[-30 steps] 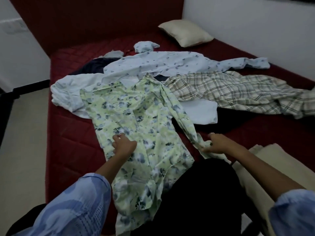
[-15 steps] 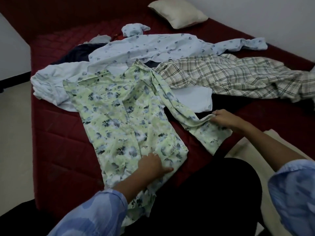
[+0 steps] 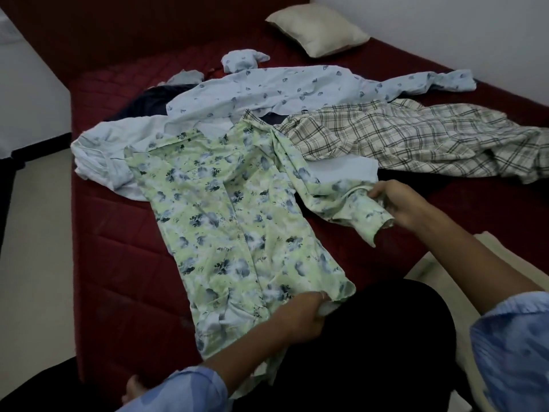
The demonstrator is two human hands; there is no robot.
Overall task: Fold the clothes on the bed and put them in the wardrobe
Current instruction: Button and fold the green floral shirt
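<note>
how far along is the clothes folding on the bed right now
Early. Nothing looks folded yet, and no wardrobe is in view. In hand: the green floral shirt lies spread flat; the right hand grips its sleeve cuff and the left hand grips its hem corner. Left: the blue printed shirt, the plaid shirt and other garments lie loose on the bed.

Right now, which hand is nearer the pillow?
Right. The right hand holds the green shirt's sleeve mid-bed, closer to the pillow; the left hand grips the hem at the near edge.

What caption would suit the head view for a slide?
Left hand grips the green floral shirt at its hem, right hand holds its sleeve cuff, on the red bed.
</note>
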